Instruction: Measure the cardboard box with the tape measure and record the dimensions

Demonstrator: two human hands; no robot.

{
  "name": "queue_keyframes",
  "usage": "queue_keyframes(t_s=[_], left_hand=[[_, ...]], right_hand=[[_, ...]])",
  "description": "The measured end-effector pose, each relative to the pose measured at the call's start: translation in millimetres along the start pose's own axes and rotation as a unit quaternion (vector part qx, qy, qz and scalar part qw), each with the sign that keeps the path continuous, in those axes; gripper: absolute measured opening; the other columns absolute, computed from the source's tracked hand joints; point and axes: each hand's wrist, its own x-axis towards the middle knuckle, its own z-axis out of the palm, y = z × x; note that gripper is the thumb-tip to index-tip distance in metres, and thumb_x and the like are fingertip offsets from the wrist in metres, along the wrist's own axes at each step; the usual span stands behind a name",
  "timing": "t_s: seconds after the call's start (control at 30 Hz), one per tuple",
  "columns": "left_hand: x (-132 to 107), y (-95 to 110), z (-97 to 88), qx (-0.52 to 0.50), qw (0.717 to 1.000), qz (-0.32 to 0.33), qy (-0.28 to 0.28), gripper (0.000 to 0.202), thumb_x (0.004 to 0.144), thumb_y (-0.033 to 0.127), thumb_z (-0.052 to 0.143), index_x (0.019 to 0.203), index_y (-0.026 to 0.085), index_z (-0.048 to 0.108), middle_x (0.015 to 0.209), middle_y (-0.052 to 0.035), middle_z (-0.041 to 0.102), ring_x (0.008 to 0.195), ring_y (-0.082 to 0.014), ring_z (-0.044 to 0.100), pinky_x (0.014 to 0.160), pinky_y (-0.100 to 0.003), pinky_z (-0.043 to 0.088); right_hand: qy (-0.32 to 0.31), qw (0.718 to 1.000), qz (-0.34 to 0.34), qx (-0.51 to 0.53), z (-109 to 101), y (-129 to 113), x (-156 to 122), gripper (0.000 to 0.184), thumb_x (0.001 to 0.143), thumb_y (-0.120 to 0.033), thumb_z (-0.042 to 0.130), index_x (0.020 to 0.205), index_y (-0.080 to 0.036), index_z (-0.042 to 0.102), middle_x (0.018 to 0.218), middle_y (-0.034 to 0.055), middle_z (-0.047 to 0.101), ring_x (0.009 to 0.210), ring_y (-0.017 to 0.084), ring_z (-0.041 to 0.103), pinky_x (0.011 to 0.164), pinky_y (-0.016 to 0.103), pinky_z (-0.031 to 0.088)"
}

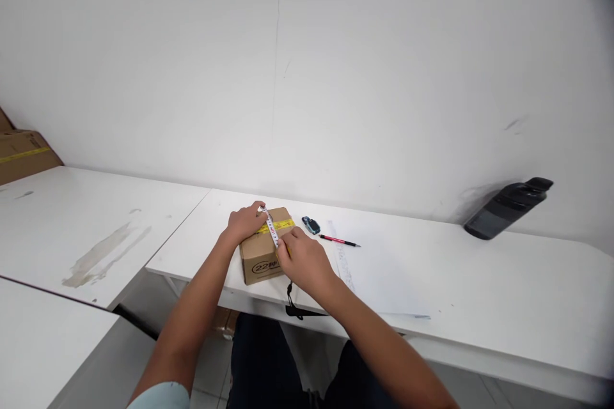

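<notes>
A small brown cardboard box (261,249) sits at the table's front edge, with yellow tape across its top and black print on its near side. The white blade of a tape measure (272,229) runs over the top from the far edge towards the near edge. At the far end, my left hand (244,222) pinches the blade's tip and rests on the box's left side. My right hand (306,259) is closed around the tape measure's case, mostly hidden by the fingers, by the near right edge. A black wrist strap (290,294) dangles below it.
Right of the box lie a small dark blue-green object (311,225), a red-and-black pen (339,241) and white paper sheets (384,275). A black bottle (508,208) stands by the wall. Another cardboard box (26,156) is at the far left.
</notes>
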Motion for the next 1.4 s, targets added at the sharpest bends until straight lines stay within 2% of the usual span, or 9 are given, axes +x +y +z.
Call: queue_keyframes(t_s=[0.17, 0.3, 0.43, 0.6, 0.73, 0.83, 1.0, 1.17, 1.4], left_hand=[[0.0, 1.0, 2.0, 0.009, 1.0, -0.003, 0.004, 0.043, 0.089, 0.042, 0.034, 0.128, 0.033, 0.05, 0.118, -0.0036, 0.069, 0.107, -0.0274, 0.063, 0.091, -0.042, 0.041], [-0.1, 1.1, 4.5, -0.005, 1.0, -0.004, 0.015, 0.042, 0.089, 0.044, 0.036, 0.125, 0.031, 0.052, 0.135, -0.0036, 0.059, 0.118, -0.0276, 0.057, 0.096, -0.043, 0.04], [-2.3, 1.0, 6.9, -0.029, 0.999, -0.005, 0.018, 0.046, 0.088, 0.057, 0.038, 0.122, 0.029, 0.053, 0.136, -0.0047, 0.059, 0.119, -0.028, 0.056, 0.097, -0.043, 0.038], [-5.7, 2.6, 8.5, -0.051, 0.998, -0.017, 0.016, 0.049, 0.087, 0.06, 0.043, 0.12, 0.026, 0.053, 0.131, -0.0061, 0.062, 0.118, -0.0271, 0.057, 0.096, -0.04, 0.037], [-7.8, 4.5, 8.6, -0.055, 0.998, -0.021, 0.014, 0.047, 0.087, 0.057, 0.044, 0.121, 0.025, 0.052, 0.132, -0.0065, 0.062, 0.118, -0.0268, 0.056, 0.096, -0.04, 0.037], [-7.8, 4.6, 8.6, -0.052, 0.998, -0.019, 0.013, 0.048, 0.087, 0.058, 0.043, 0.12, 0.025, 0.053, 0.133, -0.0068, 0.061, 0.12, -0.027, 0.056, 0.096, -0.04, 0.037], [-4.1, 1.9, 9.1, -0.045, 0.999, -0.015, 0.01, 0.05, 0.087, 0.062, 0.04, 0.119, 0.026, 0.053, 0.131, -0.007, 0.062, 0.118, -0.0275, 0.057, 0.095, -0.04, 0.037], [-1.2, -0.4, 9.0, -0.034, 0.999, -0.009, 0.002, 0.051, 0.089, 0.062, 0.034, 0.123, 0.027, 0.05, 0.115, -0.0067, 0.071, 0.109, -0.0293, 0.062, 0.093, -0.042, 0.038], [1.0, -3.7, 9.3, -0.03, 1.0, -0.003, 0.005, 0.051, 0.089, 0.062, 0.035, 0.123, 0.028, 0.051, 0.114, -0.0068, 0.07, 0.107, -0.0293, 0.063, 0.091, -0.042, 0.04]], right_hand=[[0.066, 0.998, -0.002, 0.015, 14.5, 0.3, -5.4, 0.022, 0.092, -0.026, 0.044, 0.096, -0.016, 0.063, 0.091, 0.007, 0.066, 0.068, 0.017, 0.06, 0.052, 0.026, 0.034], [0.151, 0.987, -0.003, 0.059, 20.2, 7.1, -10.0, 0.03, 0.096, -0.035, 0.041, 0.084, -0.018, 0.062, 0.076, 0.0039, 0.065, 0.061, 0.015, 0.059, 0.051, 0.024, 0.036], [0.243, 0.96, -0.056, 0.127, 27.0, 16.7, -17.3, 0.036, 0.099, -0.033, 0.038, 0.081, -0.019, 0.066, 0.083, 0.0065, 0.069, 0.075, 0.016, 0.065, 0.064, 0.025, 0.048], [0.304, 0.931, -0.096, 0.179, 48.9, 23.3, -30.5, 0.03, 0.098, -0.027, 0.039, 0.105, -0.019, 0.068, 0.103, 0.0116, 0.066, 0.098, 0.022, 0.064, 0.084, 0.039, 0.054], [0.302, 0.936, -0.112, 0.145, 66.3, 22.7, -42.2, 0.032, 0.094, -0.028, 0.048, 0.124, -0.019, 0.057, 0.115, 0.0151, 0.061, 0.109, 0.027, 0.059, 0.088, 0.045, 0.053], [0.288, 0.946, -0.076, 0.127, 71.0, 22.2, -45.9, 0.043, 0.092, -0.034, 0.055, 0.131, -0.02, 0.048, 0.116, 0.0156, 0.059, 0.111, 0.029, 0.057, 0.086, 0.046, 0.054], [0.237, 0.957, 0.005, 0.167, 72.6, 21.0, -43.5, 0.043, 0.093, -0.04, 0.051, 0.132, -0.022, 0.044, 0.117, 0.0125, 0.059, 0.108, 0.026, 0.06, 0.082, 0.041, 0.056], [0.229, 0.957, 0.013, 0.177, 73.5, 14.4, -39.5, 0.04, 0.094, -0.041, 0.048, 0.129, -0.023, 0.044, 0.115, 0.0122, 0.058, 0.107, 0.026, 0.06, 0.082, 0.042, 0.056], [0.225, 0.955, 0.015, 0.194, 74.2, 11.2, -38.1, 0.04, 0.094, -0.04, 0.048, 0.129, -0.022, 0.044, 0.115, 0.0124, 0.057, 0.107, 0.026, 0.061, 0.081, 0.041, 0.056]])
